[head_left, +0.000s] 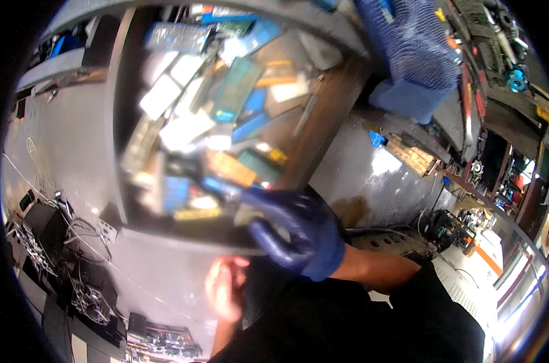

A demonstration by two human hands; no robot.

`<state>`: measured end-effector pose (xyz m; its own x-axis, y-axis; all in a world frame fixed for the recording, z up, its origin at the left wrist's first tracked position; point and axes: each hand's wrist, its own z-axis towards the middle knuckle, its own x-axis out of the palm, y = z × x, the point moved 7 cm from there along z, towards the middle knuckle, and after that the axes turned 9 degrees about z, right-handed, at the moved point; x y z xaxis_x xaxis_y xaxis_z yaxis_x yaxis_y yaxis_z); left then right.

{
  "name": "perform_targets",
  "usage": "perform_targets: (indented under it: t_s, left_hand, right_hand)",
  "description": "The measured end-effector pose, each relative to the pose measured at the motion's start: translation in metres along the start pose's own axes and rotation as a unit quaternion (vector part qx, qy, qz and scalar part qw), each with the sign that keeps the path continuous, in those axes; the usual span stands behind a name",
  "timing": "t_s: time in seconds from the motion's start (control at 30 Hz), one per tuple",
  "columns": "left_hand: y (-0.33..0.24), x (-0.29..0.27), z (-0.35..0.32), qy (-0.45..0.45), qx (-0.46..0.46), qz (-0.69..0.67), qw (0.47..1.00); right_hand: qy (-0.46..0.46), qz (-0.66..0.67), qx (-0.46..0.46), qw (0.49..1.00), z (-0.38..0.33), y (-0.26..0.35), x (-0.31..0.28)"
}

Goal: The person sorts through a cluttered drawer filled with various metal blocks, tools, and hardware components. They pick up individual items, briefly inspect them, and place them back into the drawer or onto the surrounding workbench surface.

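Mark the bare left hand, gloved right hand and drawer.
bare left hand (223,290): head view, middle of hand
gloved right hand (308,232): head view, middle of glove
drawer (113,133): head view, left rim

No lettering can be read. Small light mark (226,114) is seen on green box (235,88), beyond right hand's gloved fingers (277,204); too blurred.

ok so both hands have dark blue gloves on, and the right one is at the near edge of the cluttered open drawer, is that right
Not quite: the left hand is bare, as the head view shows. Only the right hand wears a dark blue glove, and it is indeed at the near edge of the cluttered open drawer.
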<state>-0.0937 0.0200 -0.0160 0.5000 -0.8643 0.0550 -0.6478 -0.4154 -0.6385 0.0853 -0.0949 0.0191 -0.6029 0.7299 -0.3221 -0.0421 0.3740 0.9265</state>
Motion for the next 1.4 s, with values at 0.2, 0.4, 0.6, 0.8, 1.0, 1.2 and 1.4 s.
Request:
perform_targets:
  t_s: [0.2, 0.4, 0.6, 0.8, 1.0, 1.2, 1.4]
  left_hand:
    - [-0.044, 0.061, 0.009, 0.033, 0.047, 0.009, 0.998]
    - [-0.074, 0.108, 0.016, 0.067, 0.076, -0.023, 0.995]
    - [-0.078, 0.125, 0.018, 0.024, 0.094, 0.041, 0.994]
    - [-0.065, 0.137, 0.020, 0.045, 0.118, 0.061, 0.990]
    - [-0.099, 0.176, 0.023, 0.072, 0.139, 0.061, 0.986]
    - [-0.124, 0.202, 0.036, 0.099, 0.233, 0.217, 0.943]
    - [-0.129, 0.216, 0.051, 0.102, 0.341, 0.190, 0.915]
  right_hand:
    - [-0.238, -0.187, -0.126, 0.945, 0.016, 0.038, -0.139]
    - [-0.260, -0.366, -0.234, 0.863, 0.060, 0.034, -0.207]
    - [-0.373, -0.075, -0.193, 0.904, 0.070, 0.058, -0.295]
    - [-0.455, -0.121, -0.261, 0.843, 0.087, 0.073, -0.410]
    - [-0.263, -0.381, -0.261, 0.847, 0.063, 0.065, -0.331]
    - [-0.224, -0.420, -0.168, 0.863, 0.058, 0.024, -0.289]
    - [-0.151, -0.386, -0.202, 0.888, 0.035, 0.007, -0.295]
